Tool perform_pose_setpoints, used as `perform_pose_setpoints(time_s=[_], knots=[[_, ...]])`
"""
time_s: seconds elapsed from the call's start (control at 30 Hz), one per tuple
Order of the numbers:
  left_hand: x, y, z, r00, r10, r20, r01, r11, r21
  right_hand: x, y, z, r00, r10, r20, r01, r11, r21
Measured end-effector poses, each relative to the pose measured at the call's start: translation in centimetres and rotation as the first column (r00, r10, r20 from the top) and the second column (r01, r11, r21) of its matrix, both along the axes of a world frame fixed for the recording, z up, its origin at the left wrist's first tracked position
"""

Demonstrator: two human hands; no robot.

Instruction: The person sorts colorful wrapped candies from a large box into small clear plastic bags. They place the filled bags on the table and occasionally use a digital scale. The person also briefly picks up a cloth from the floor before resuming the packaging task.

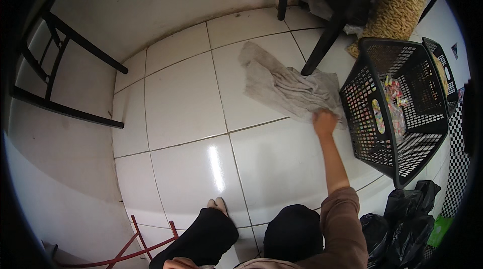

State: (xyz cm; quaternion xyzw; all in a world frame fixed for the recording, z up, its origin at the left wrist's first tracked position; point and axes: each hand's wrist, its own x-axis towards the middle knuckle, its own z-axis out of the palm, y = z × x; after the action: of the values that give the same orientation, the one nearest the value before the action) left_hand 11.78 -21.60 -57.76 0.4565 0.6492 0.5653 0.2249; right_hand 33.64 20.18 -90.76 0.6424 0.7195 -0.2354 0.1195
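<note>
A greyish, stained cloth point(290, 84) lies bunched and spread on the white tiled floor point(185, 99). My right hand point(325, 122) grips its near edge, close to a black perforated plastic basket point(385, 118). The far part of the cloth touches the foot of a black leg point(320, 50). At the bottom edge of the view, only part of my left hand point(180, 263) shows beside my knee; its fingers are mostly cut off, so its state is unclear.
Small colourful wrapped items point(394, 91) lie inside the basket. Behind it stands a clear bag of yellowish snacks point(400, 5). Black plastic bags point(403, 223) sit at lower right. A black metal frame point(86, 50) is at left, a red metal frame point(151, 246) at lower left.
</note>
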Motion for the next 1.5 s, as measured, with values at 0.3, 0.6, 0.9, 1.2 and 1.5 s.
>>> perform_pose_setpoints(time_s=[0.3, 0.6, 0.9, 1.2, 1.5], knots=[[0.7, 1.0, 0.4, 0.999, -0.011, 0.035, 0.01, 1.0, 0.026, -6.1, -4.7, -1.3, 0.966, 0.254, 0.058, -0.253, 0.967, -0.025], [-2.1, 8.4, -0.5, 0.988, -0.157, -0.002, 0.154, 0.974, -0.165, -6.5, -3.4, 4.6, 0.917, 0.222, 0.332, -0.176, 0.971, -0.163], [-2.9, 5.4, -0.9, 0.977, 0.048, 0.21, 0.027, 0.94, -0.341, -12.1, -22.4, 29.4, 0.462, 0.215, -0.86, -0.098, 0.977, 0.192], [-5.4, 2.9, 27.5, 0.732, 0.117, 0.671, 0.121, 0.947, -0.297, -15.4, -28.6, 61.9, 0.445, 0.031, -0.895, -0.294, 0.949, -0.113], [-14.3, 14.1, 40.2, 0.959, -0.035, 0.283, 0.097, 0.973, -0.208, -23.3, -20.1, 74.7, 0.292, -0.265, -0.919, 0.035, 0.963, -0.267]])
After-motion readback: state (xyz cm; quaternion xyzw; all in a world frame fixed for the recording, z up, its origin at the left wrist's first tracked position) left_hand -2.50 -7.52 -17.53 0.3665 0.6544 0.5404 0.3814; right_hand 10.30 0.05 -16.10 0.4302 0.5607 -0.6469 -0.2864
